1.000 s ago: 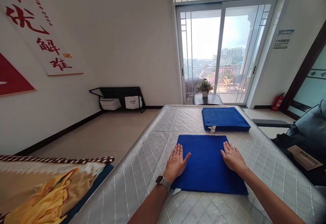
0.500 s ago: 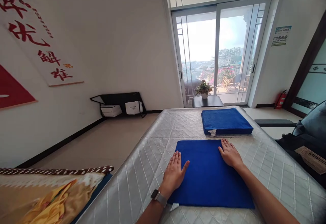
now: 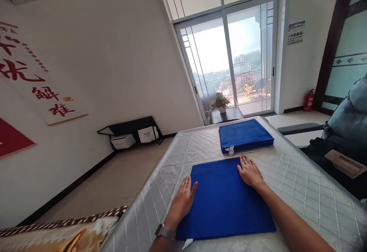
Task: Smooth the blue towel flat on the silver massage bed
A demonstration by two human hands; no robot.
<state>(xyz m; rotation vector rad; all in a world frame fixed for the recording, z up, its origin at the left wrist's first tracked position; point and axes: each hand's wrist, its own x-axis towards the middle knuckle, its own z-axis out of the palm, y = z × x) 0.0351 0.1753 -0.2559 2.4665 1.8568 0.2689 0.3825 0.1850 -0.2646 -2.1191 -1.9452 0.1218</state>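
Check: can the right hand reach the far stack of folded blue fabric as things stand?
Likely yes: the right hand lies just short of the stack, with only quilted silver mattress visible between.

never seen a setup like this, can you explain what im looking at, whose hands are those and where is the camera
There's no machine here: these are a person's two bare hands. The single view comes from a camera worn on their head, looking forward and down.

In front is a surface with a silvery quilted cover. On it lies a flat blue cloth with a small white label at its near left corner. Beyond it sits a blue stack, layered at the edge.

The left hand, with a watch on its wrist, rests along the cloth's left edge; the right hand rests by its far right corner. Neither grips anything.
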